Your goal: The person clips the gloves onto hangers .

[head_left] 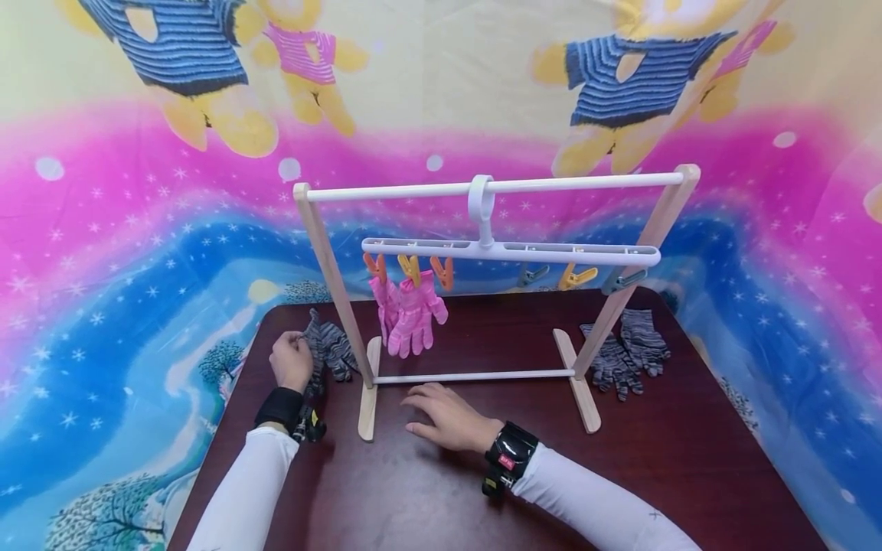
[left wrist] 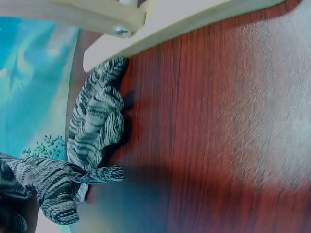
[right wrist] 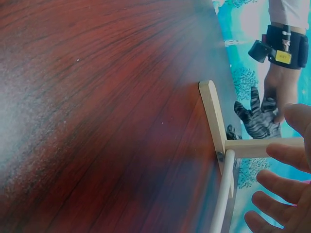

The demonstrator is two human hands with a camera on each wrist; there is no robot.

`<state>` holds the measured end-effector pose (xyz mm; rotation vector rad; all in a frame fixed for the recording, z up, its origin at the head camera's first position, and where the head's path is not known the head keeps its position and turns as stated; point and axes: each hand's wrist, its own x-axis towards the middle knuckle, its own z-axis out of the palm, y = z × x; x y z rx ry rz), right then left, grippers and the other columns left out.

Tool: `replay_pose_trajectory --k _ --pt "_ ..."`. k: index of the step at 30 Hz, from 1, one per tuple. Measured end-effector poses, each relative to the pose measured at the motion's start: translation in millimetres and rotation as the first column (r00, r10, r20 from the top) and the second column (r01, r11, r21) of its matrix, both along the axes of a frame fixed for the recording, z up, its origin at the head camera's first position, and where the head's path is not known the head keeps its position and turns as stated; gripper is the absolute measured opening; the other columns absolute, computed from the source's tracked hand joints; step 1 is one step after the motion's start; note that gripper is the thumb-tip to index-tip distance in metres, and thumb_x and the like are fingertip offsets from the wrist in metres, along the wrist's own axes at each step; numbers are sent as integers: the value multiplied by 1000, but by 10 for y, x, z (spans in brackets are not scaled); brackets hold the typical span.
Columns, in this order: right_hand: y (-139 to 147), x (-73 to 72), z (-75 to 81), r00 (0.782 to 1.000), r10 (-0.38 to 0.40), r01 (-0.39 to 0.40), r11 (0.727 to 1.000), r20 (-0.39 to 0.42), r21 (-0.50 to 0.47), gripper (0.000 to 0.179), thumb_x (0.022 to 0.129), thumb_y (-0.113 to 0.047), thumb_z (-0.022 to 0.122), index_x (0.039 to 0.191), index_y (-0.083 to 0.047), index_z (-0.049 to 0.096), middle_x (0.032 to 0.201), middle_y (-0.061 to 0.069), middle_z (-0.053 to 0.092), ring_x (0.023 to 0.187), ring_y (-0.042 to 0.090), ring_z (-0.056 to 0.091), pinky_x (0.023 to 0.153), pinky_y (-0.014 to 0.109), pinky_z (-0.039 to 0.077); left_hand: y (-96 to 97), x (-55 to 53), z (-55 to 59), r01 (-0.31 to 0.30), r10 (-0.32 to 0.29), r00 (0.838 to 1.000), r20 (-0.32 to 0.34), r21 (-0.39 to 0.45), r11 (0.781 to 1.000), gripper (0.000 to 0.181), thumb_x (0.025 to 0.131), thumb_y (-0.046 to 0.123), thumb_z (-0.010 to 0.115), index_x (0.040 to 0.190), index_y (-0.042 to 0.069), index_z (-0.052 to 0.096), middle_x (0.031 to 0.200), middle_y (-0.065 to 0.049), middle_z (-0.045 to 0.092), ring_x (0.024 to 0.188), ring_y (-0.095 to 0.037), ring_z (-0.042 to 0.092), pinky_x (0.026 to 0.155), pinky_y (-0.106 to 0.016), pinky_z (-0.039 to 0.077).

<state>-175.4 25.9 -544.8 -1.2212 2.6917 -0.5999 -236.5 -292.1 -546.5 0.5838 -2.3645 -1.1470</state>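
Note:
My left hand [head_left: 292,360] pinches a black-and-grey knit glove [head_left: 315,344] at the left end of the table. In the right wrist view that glove [right wrist: 262,120] hangs from the hand with its fingers spread. A second grey glove [left wrist: 92,121] lies on the table by the rack's left foot. My right hand [head_left: 451,417] is over the table in front of the rack's lower bar, fingers loosely extended and holding nothing. Two pink gloves [head_left: 416,317] hang from clips at the left of a white hanger [head_left: 510,249].
The hanger hooks over the top bar of a wooden rack [head_left: 322,283]. Orange and yellow clips [head_left: 442,272] hang on its left; grey and yellow clips [head_left: 577,276] on its right. Two more grey gloves [head_left: 623,356] lie by the rack's right foot. A printed cloth [head_left: 427,99] surrounds the table.

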Motion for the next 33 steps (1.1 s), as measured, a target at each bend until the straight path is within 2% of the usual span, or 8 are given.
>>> replay_pose_trajectory --k 5,8,12,15,19,23,30,33 --pt "37 1 -6 1000 -1 1 1000 -17 -7 43 100 -37 61 138 -17 61 140 3 59 134 19 51 112 41 42 59 83 28 -10 11 999 -37 27 1000 29 103 10 45 119 -1 67 100 -26 73 58 -17 53 65 -33 40" --pt "57 3 6 1000 -5 5 1000 -14 -9 43 100 -37 60 138 -17 61 141 3 59 135 19 51 113 42 42 78 131 38 -1 3 998 -68 28 1000 28 103 10 47 118 1 68 93 -26 73 48 -8 43 57 -29 35" --pt "75 2 25 1000 -17 17 1000 7 -7 43 101 -37 59 139 -17 60 142 4 58 136 20 51 114 43 41 95 188 59 -3 7 994 -111 42 999 26 103 10 48 117 3 68 88 -24 73 43 -6 39 52 -27 33" --pt "95 -2 34 1000 -27 27 1000 12 -11 43 101 -37 60 139 -18 60 143 4 58 137 21 51 114 44 41 118 217 85 -7 14 990 -137 48 999 26 103 10 48 117 4 68 88 -22 73 45 -5 40 57 -25 34" --pt "130 -3 20 999 -31 31 999 -12 -17 43 101 -38 60 139 -18 61 142 4 58 136 21 52 113 45 43 156 261 128 -11 23 983 -183 66 998 25 102 11 49 116 4 68 85 -22 72 48 -5 38 61 -25 32" --pt "167 17 18 999 -22 21 999 -32 -28 44 100 -39 60 137 -16 61 139 4 60 134 20 53 111 43 44 180 330 154 -15 34 971 -238 79 997 24 101 9 50 115 4 68 81 -20 69 48 -4 35 58 -25 29" --pt "223 51 49 1000 -14 13 998 -17 -60 46 101 -39 60 138 -13 61 141 9 59 135 22 51 111 45 43 183 450 121 -15 40 952 -303 83 996 23 101 6 51 114 2 69 63 1 49 48 -2 28 61 -26 27" --pt "242 63 40 1000 -15 13 998 -21 -57 45 100 -37 61 139 -13 61 142 9 59 134 23 52 111 46 43 185 510 127 2 26 941 -337 81 997 23 101 6 51 114 2 69 58 6 44 46 -2 25 56 -27 25"
